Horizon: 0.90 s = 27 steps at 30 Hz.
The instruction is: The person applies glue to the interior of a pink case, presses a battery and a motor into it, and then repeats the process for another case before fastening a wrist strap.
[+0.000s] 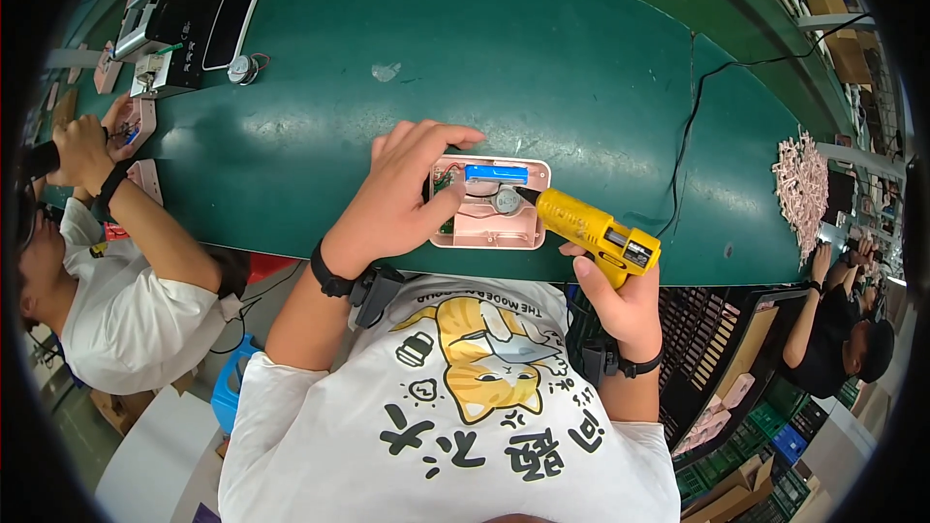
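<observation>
My right hand (622, 298) is wrapped around the grip of a yellow hot glue gun (579, 218). Its dark nozzle points left into an open pink plastic case (504, 235), close beside a small round silver motor (506, 200). My left hand (399, 184) holds the case at its left end, the thumb reaching inside over the wall and the fingers along the far side. Inside, a blue cylindrical battery (496, 174) lies along the far wall. Thin wires and a green circuit board (444, 180) show next to my thumb, which partly hides them.
The green table (320, 58) carries a black machine (174, 29), a white-framed tray (232, 24) and another small motor (242, 70) at far left. A black cable (693, 121) runs at right, near a pile of small pink parts (801, 196). Co-workers sit on both sides.
</observation>
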Available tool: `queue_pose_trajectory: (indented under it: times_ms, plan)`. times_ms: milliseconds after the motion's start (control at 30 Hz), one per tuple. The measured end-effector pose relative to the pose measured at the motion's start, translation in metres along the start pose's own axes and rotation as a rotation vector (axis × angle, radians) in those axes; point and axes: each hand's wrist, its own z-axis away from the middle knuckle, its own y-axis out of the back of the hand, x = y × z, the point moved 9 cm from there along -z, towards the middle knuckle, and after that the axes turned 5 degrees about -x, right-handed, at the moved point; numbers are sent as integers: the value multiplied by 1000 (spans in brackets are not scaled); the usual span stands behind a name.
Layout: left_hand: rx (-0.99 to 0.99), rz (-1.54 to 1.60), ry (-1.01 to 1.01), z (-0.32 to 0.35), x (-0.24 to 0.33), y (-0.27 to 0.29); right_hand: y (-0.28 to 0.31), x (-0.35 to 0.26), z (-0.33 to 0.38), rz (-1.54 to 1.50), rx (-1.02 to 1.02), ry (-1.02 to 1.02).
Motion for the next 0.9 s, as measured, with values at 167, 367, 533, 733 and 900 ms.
queue_pose_trajectory:
  times_ms: [167,367,533,733,900]
  plan:
    - [11,-49,-108,-6,36,9,5,5,9,-272,76,30]
    - [-83,60,-311,-28,69,26,-6,15,5,-278,-132,4]
    - [-37,418,-236,-13,55,49,4,17,2,-14,-408,-18]
    - [-48,15,-25,8,29,18,31,55,14,-196,-385,-87]
    - [-133,-195,-57,10,47,-2,56,86,21,-489,-125,-60]
